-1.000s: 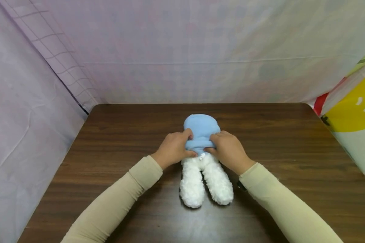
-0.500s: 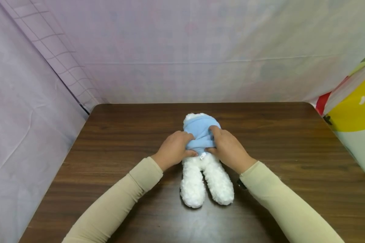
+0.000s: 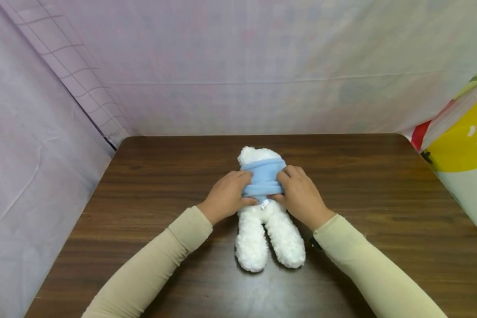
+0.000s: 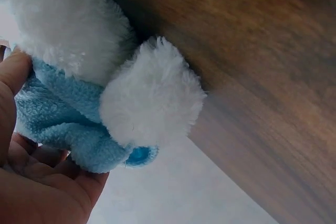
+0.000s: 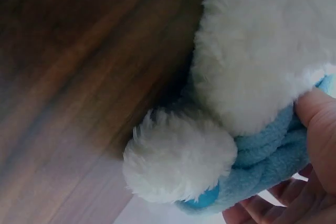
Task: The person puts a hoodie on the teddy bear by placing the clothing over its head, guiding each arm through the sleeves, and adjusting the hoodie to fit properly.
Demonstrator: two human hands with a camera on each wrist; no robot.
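A white fluffy plush toy (image 3: 251, 243) lies on the brown table with its two legs toward me. Light blue fleece clothing (image 3: 265, 170) is bunched in folds round its middle, and a small white tag (image 3: 264, 204) shows at the lower hem. My left hand (image 3: 227, 193) pinches the left side of this clothing between thumb and fingers; my right hand (image 3: 304, 194) does the same on the right. White fur (image 3: 258, 154) shows above the cloth. In each wrist view a round white limb end (image 4: 152, 95) pokes out beside the blue folds (image 5: 268, 153).
The dark wood-grain table (image 3: 175, 163) has rounded far corners. A pale patterned curtain (image 3: 238, 66) hangs behind it and another white cloth (image 3: 35, 168) on the left. Yellow and red printed fabric (image 3: 461, 150) hangs at the right.
The blue cloth's upper edge has come down toward me, uncovering white fur at the toy's far end. The cloth is now more bunched between my hands, which stay almost in place.
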